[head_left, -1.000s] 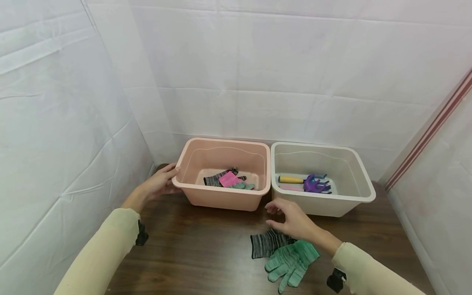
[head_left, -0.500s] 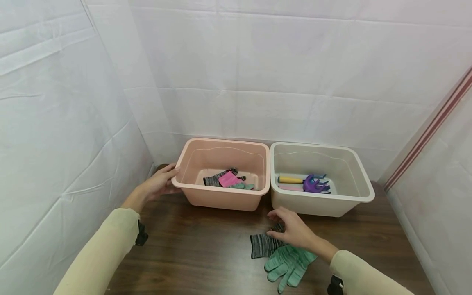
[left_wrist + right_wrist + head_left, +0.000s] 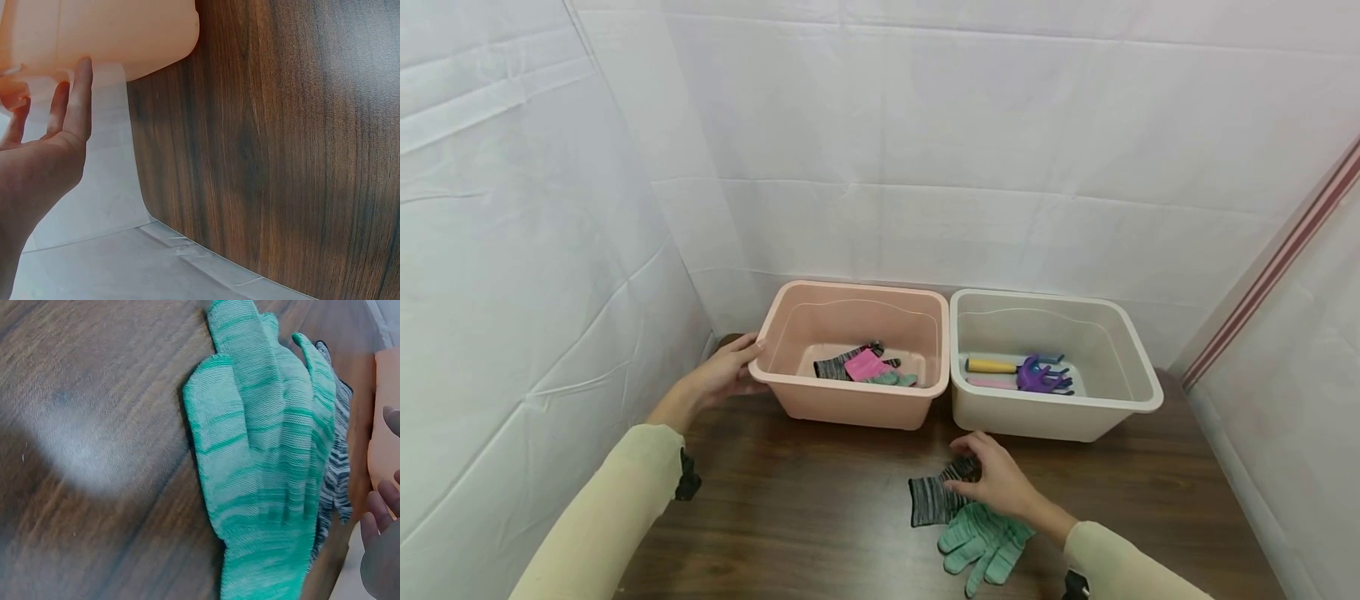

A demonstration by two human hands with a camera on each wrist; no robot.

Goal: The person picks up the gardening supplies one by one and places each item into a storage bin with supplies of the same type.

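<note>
My left hand (image 3: 727,367) grips the left end of the pink plastic bin (image 3: 850,404); in the left wrist view its fingers (image 3: 81,94) lie against the outer wall under the rim. My right hand (image 3: 1000,479) hovers over a black-and-grey striped knit glove (image 3: 931,502), fingers curved with a gap between thumb and fingertips. A green striped knit glove (image 3: 981,542) overlaps that glove on the near side, partly under my right wrist in the head view. The right wrist view shows the green glove large, with the grey glove (image 3: 340,450) behind it.
Inside the pink bin lie a grey striped glove (image 3: 835,367), a pink piece (image 3: 867,364) and a green one (image 3: 892,378). Beside it, a white bin (image 3: 1052,412) holds a yellow-handled tool (image 3: 991,366) and a purple claw-shaped tool (image 3: 1036,376). White sheeting (image 3: 880,150) encloses the wooden table (image 3: 790,517).
My right hand has come down and slightly nearer, from in front of the white bin to over the grey glove. The left hand and both bins stay practically in place.
</note>
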